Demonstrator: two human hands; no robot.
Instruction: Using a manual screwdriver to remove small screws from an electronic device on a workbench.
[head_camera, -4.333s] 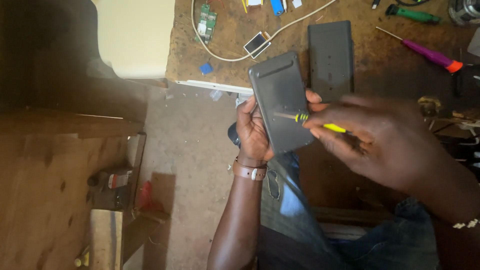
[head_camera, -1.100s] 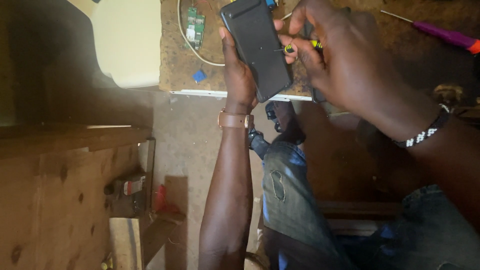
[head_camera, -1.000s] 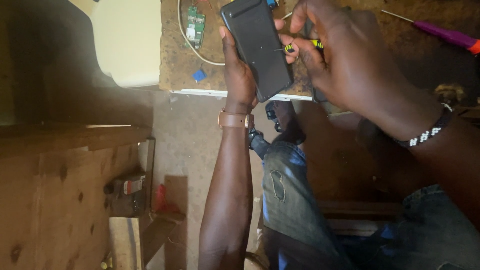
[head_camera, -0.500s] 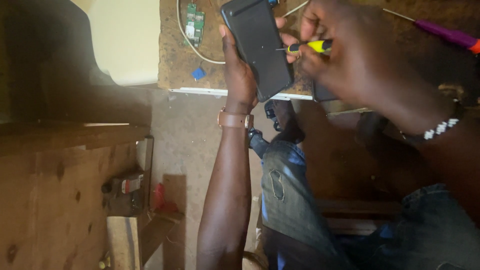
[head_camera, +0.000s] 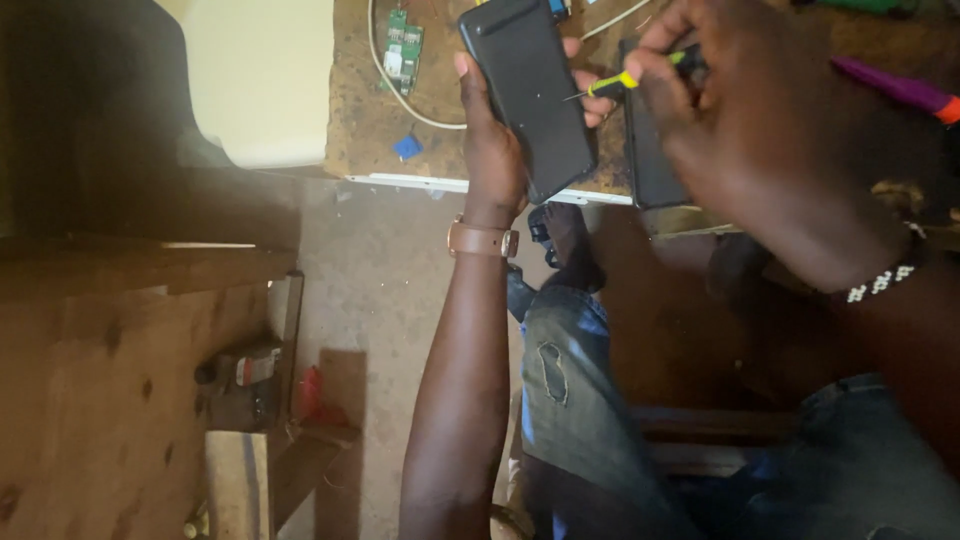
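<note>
Phone gripped in my left hand at upper centre; right hand pinches the screwdriver, best kept square and steady.

Smooth, matt dark phone back; rough, worn wooden workbench.

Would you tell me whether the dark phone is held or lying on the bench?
Held: the left hand grips the dark phone above the wooden bench.
</note>
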